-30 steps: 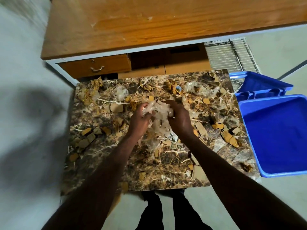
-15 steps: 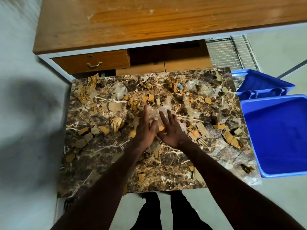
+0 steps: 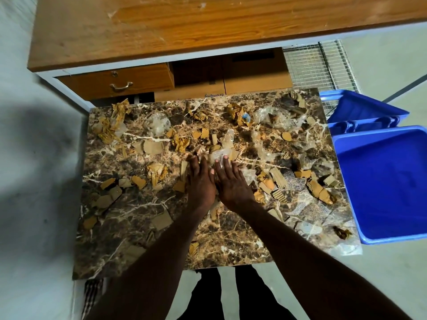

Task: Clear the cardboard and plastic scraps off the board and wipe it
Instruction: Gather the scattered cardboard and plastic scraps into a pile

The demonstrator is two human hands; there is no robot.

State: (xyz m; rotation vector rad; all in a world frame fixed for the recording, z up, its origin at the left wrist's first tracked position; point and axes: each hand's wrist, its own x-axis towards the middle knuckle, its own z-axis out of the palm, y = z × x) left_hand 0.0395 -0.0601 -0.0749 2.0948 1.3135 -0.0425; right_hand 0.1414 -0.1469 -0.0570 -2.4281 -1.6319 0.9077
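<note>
Your left hand and right hand lie side by side at the centre of the marble-patterned board, palms down, fingers straight and pointing toward 12 o'clock, inner edges touching. Neither hand grips anything; both press flat on the surface. The right fingertips rest on a clump of clear plastic film just beyond them at 12 o'clock.

Cardboard scraps are scattered over most of the board, thickest from 9 o'clock round to 3 o'clock of your hands. More plastic scraps sit toward 1 o'clock near the far edge, and another crumpled piece toward 11 o'clock.

A blue bin stands at 3 o'clock, touching or just beside the board's right edge; which cannot be told. A wooden desk with a drawer stands at 12 o'clock beyond the board
</note>
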